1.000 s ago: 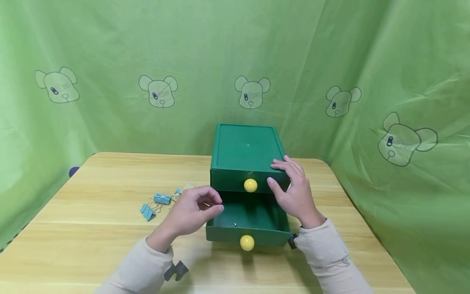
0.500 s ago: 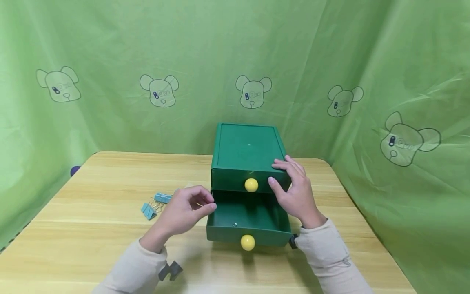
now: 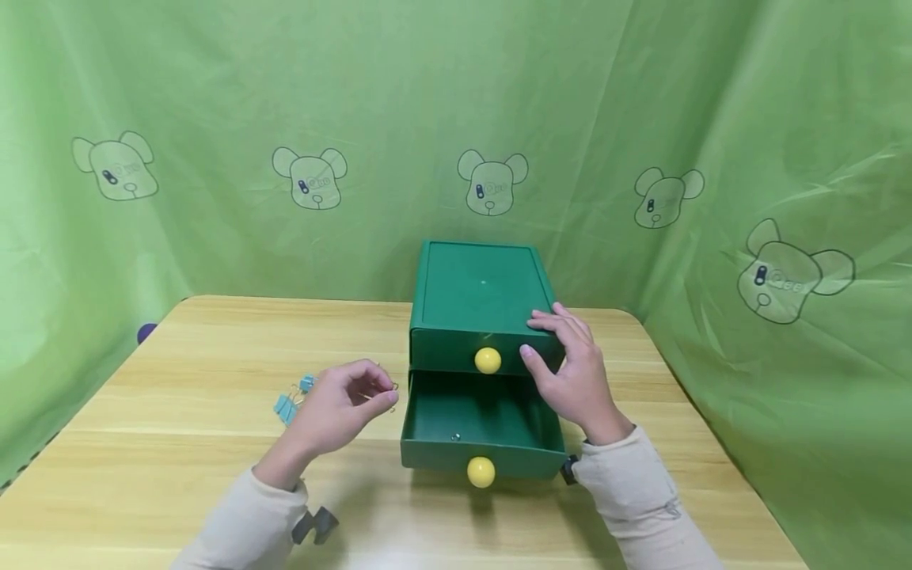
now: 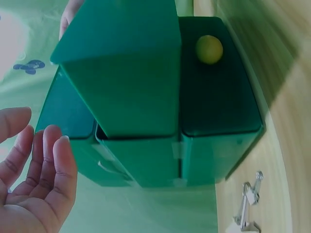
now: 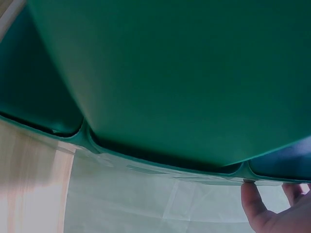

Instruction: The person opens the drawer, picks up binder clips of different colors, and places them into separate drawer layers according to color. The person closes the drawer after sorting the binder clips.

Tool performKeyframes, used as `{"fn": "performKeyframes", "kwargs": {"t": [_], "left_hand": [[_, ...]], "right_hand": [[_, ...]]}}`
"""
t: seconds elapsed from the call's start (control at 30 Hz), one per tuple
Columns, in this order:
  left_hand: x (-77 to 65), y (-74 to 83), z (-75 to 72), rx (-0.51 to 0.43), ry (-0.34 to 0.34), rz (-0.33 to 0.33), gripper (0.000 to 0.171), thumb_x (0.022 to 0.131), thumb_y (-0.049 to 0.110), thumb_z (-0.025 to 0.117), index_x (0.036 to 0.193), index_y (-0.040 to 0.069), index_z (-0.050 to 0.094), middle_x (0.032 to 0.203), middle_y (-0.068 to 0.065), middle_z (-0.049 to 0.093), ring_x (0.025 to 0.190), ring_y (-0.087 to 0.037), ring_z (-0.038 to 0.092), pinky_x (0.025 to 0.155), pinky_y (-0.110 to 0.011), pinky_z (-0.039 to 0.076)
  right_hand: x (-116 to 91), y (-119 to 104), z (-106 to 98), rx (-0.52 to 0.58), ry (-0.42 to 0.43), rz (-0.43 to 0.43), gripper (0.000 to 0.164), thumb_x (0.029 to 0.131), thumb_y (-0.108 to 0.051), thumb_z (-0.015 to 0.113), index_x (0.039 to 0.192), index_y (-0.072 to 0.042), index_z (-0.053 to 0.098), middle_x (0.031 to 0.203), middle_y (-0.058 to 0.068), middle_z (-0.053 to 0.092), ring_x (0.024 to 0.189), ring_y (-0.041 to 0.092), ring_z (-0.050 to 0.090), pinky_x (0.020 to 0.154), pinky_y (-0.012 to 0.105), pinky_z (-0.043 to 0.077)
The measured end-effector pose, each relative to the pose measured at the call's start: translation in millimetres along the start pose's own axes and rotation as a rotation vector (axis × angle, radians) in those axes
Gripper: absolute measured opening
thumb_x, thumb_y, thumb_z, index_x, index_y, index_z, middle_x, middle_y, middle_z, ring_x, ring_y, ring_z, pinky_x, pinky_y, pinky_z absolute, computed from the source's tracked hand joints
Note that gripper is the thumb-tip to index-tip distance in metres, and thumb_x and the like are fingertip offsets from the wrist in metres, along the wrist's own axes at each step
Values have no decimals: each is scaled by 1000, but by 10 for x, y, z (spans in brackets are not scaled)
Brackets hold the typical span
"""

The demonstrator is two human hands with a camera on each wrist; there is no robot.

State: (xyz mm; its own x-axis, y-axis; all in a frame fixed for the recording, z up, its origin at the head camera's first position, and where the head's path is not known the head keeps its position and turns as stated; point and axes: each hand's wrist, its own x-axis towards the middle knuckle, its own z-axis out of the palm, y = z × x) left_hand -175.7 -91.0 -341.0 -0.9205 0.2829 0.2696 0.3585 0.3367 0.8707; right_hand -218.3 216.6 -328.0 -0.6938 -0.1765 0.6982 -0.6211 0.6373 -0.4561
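Note:
A green cabinet (image 3: 484,285) of stacked drawers stands on the table, its middle drawer (image 3: 484,457) pulled out. Yellow round knobs sit on the drawer fronts. My right hand (image 3: 573,380) rests on the cabinet's front right corner, thumb against the top drawer's front (image 3: 449,348) and fingers on the top. Left of the pulled-out drawer hovers my left hand (image 3: 342,408), fingers loosely bent; the left wrist view shows a gap between thumb and fingers and nothing held. Blue binder clips (image 3: 286,408) with wire handles lie behind it, partly hidden.
A small shiny spot (image 3: 456,437) shows at the pulled-out drawer's inner front. The bottom drawer (image 4: 221,87) is closed, with a yellow knob (image 4: 209,49). Green cloth (image 3: 399,79) with bear prints hangs around the wooden table (image 3: 178,443).
My left hand has drawn back leftward from the pulled-out drawer, covering more of the binder clips and uncovering wire handles beyond its fingertips. The right hand and the cabinet stay put.

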Motion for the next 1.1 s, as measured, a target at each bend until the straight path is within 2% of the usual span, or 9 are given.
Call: {"fn": "performKeyframes", "kwargs": {"t": [0.33, 0.57, 1.1], "left_hand": [[-29, -114, -126, 48, 42, -47, 11, 82, 20, 68, 87, 13, 61, 85, 0, 63, 75, -14, 61, 68, -32, 50], [-51, -204, -249, 94, 71, -120, 10, 82, 22, 67, 87, 16, 61, 84, 1, 63, 75, -17, 60, 66, -35, 49], [-67, -406, -473, 138, 128, -215, 22, 82, 28, 67, 93, 10, 61, 86, -4, 64, 76, -19, 61, 66, -34, 50]], "right_hand": [[-14, 5, 2, 2, 3, 0, 31, 80, -14, 66, 109, -5, 60, 122, 9, 55, 127, 26, 33, 99, 57, 25], [-11, 4, 1, -1, 4, -2, 31, 81, -14, 66, 110, -5, 60, 122, 9, 55, 128, 26, 33, 100, 56, 25], [-8, 1, 2, -4, 4, 4, 31, 81, -15, 66, 110, -5, 60, 123, 8, 55, 128, 25, 32, 100, 56, 25]]}}
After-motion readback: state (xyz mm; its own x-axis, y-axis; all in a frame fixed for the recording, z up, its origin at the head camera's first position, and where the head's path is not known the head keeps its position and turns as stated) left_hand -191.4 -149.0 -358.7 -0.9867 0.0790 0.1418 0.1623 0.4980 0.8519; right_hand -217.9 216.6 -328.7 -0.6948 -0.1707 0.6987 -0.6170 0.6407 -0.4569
